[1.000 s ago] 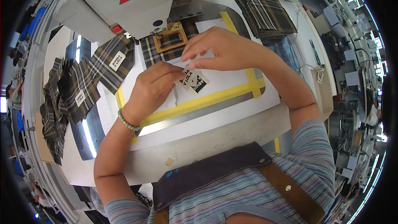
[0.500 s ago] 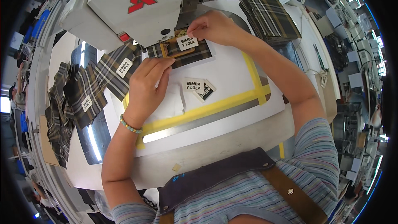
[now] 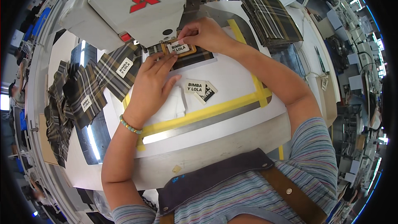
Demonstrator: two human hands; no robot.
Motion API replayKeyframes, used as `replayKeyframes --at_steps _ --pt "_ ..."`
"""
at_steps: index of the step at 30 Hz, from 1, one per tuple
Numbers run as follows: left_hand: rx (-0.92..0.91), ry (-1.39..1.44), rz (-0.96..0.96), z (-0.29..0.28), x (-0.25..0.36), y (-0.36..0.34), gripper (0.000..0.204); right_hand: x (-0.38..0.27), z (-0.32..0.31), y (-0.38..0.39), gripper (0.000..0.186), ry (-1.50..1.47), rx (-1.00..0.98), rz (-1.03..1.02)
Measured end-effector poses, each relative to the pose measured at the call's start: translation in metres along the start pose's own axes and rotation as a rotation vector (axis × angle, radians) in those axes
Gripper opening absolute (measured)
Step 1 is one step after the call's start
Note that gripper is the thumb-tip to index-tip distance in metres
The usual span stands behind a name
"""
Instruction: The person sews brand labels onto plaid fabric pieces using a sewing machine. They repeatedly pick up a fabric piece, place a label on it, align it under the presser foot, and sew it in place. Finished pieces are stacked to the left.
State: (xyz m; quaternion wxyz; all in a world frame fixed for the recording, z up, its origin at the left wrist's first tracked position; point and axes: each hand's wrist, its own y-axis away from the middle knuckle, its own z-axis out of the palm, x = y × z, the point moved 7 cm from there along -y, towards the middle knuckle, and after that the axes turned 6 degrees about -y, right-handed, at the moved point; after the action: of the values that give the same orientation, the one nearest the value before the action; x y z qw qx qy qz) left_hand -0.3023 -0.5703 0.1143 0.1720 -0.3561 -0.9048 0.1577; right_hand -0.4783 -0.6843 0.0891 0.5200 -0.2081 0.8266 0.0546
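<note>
My right hand (image 3: 207, 35) pinches the upper edge of a white label (image 3: 179, 48) with dark print. The label lies inside an orange-brown frame (image 3: 192, 51), over a dark plaid fabric piece (image 3: 201, 60) beneath the sewing machine head (image 3: 120, 10). With fingers stretched out, my left hand (image 3: 150, 83) reaches the frame's left side, its fingertips at the label's lower left edge. Nearer me lie two loose labels: a white one (image 3: 194, 86) and, partly under it, a black-and-white one (image 3: 208, 95).
A stack of plaid pieces (image 3: 273, 18) stands at the far right. To the left, plaid pieces (image 3: 116, 74) bearing white labels overlap in a pile. Yellow tape (image 3: 207, 110) borders the white work plate. Thread snips (image 3: 319, 59) lie at the right edge.
My right hand has moved the label left and down into the frame. My left fingers have straightened and spread toward it, with the thumb now apart.
</note>
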Motion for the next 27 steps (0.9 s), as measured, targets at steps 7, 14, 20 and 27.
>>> replayKeyframes --at_steps 7,14,20,27 --pt "-0.037 0.072 -0.043 0.004 -0.006 0.0 0.05 -0.016 -0.003 0.009 0.013 0.268 0.031 -0.23" --pt "-0.02 0.161 -0.063 0.003 -0.009 0.0 0.049 -0.036 -0.004 0.031 0.019 0.584 0.018 -0.518" --pt "-0.01 0.166 -0.07 0.002 -0.009 0.0 0.049 -0.039 0.011 0.037 0.025 0.797 -0.01 -0.579" --pt "-0.003 0.19 -0.088 -0.002 -0.012 -0.001 0.042 -0.039 0.029 0.048 0.03 0.604 -0.092 -0.706"
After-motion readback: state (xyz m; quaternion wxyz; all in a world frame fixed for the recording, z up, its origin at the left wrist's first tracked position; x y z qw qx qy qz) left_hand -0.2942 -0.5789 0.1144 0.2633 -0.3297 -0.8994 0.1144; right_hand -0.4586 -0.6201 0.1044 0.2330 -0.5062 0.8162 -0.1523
